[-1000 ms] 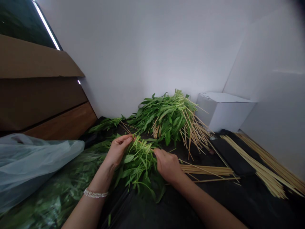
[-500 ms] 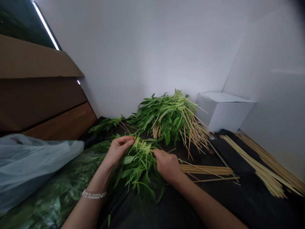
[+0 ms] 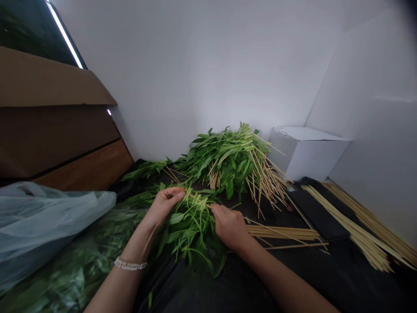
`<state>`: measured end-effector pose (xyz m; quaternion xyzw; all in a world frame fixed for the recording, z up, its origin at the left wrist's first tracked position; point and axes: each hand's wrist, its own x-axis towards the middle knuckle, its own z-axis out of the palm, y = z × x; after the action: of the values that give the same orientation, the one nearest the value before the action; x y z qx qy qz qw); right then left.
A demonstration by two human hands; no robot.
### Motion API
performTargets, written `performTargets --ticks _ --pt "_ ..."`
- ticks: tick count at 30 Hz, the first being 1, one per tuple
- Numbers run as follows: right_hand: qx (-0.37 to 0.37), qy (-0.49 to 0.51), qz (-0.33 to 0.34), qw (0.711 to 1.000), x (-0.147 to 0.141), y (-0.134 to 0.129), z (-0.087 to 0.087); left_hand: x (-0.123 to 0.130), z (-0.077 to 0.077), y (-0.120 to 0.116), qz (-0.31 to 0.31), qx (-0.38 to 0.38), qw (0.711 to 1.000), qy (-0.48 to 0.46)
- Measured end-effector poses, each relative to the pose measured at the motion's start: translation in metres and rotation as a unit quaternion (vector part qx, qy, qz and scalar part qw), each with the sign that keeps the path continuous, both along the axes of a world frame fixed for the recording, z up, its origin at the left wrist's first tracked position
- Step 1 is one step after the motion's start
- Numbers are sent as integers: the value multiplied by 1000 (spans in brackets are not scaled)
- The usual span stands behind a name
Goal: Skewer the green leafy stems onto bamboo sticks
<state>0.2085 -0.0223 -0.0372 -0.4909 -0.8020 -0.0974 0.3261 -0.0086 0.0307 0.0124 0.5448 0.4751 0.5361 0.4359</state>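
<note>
The left hand (image 3: 164, 205) is half curled, its fingers on a bunch of leafy greens (image 3: 190, 228) with thin, pale stems, and the right hand (image 3: 230, 227) is closed over the same stems. The bunch lies on a black plastic sheet (image 3: 260, 280), between a heap of greens and wooden skewers (image 3: 233, 163) and a flat row of loose skewers (image 3: 282, 233). A translucent plastic bag (image 3: 42, 230) lies left. Both hands have barely shifted since a moment ago.
</note>
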Motion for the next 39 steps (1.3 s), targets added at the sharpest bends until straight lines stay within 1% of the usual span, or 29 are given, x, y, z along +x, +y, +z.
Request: performTargets --ticks 6,10,13,20,23,29,35,39 --pt "-18 -10 -5 1000 0 1 -2 2 6 -4 -14 7 1000 26" --pt "-14 -1 -4 1000 1 3 -3 3 9 -6 -42 0 999 9" --pt "-6 0 -1 1000 1 4 -4 4 8 -6 -61 -12 998 -2" --pt "7 -15 4 1000 -1 3 -5 4 4 -5 -81 -8 995 50" --pt "-3 -19 3 1000 -1 2 -4 4 3 -4 -82 -8 995 57" --pt "-49 -12 10 999 -2 0 -3 6 6 -4 -87 -8 994 65" --pt "-48 -26 10 998 -1 1 -3 6 7 -6 -94 -10 994 62" --pt "-64 -22 24 997 -1 1 -3 5 5 -5 -116 -2 990 82"
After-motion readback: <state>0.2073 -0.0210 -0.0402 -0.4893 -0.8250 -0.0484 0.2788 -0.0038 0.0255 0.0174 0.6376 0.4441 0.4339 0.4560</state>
